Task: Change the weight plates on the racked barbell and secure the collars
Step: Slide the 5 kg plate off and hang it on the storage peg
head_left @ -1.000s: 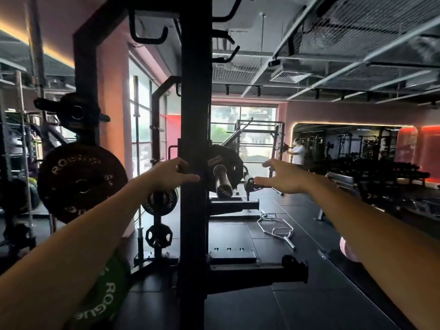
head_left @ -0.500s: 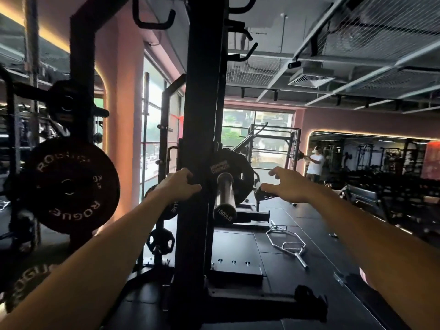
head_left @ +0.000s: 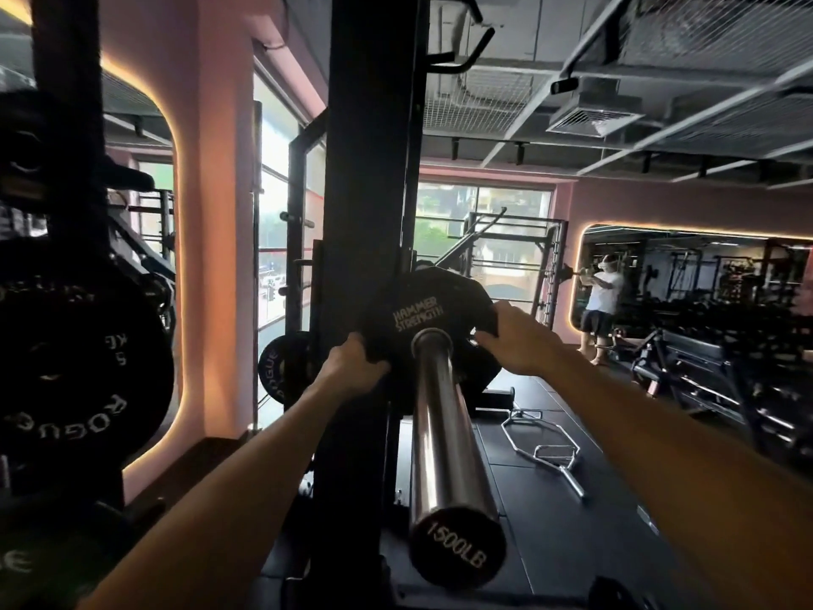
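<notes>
While the rack upright (head_left: 369, 213) fills the middle of the view, the barbell sleeve (head_left: 444, 433) pokes straight out toward the person w/ its long axis running from the rack to the end cap marked 1500LB. Hammer Strength plate (head_left: 422, 319) sits at the inner end of that sleeve, hard by the upright, so it can only come off by sliding along the sleeve toward the person. Left hand (head_left: 352, 363) is clamped on the plate's lower-left rim; right hand (head_left: 514, 341) is closed on its right rim, both about equally near. No collar visible outboard of the plate, so I'd judge it free to slide. Rogue plates (head_left: 75, 367) hang on storage pegs at left. Floor (head_left: 550, 499) is dark rubber matting w/ a trap bar (head_left: 545, 451) lying on it; dim room, windows behind.
</notes>
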Tool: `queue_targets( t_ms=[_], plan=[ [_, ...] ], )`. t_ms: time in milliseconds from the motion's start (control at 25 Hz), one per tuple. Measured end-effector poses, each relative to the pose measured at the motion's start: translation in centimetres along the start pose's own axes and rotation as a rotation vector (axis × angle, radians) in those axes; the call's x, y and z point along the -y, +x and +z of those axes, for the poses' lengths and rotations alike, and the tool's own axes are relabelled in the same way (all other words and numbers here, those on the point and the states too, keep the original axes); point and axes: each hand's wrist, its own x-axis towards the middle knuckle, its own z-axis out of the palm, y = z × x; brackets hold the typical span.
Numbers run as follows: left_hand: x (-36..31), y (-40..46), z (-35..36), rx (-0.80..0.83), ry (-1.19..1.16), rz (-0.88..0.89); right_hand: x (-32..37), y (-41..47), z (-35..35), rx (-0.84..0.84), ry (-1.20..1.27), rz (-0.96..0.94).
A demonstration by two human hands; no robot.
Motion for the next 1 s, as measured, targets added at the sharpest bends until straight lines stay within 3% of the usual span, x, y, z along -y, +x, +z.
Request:
queue_targets(
  t_ms=[320, 520, 720, 1000],
  plan=[
    [-0.5, 2.9, 2.3, -0.1, -0.047, 0.034, 0.3, 4.3, 2.4, -0.105, -0.091, 0.029],
    [-0.8, 2.3, 1.7, -0.054, 0.022, 0.032, 0.5, 3.6, 2.7, -0.074, -0.125, 0.066],
    [-1.7, -1.2, -1.1, 0.004, -0.031, 0.051, 0.5, -0.1, 1.2, -0.037, -0.058, 0.076],
    [-2.5, -10.5, -4.3, -0.103, 0.009, 0.143, 2.8, -9.5, -2.3, -0.046, -0.029, 0.073]
  ],
)
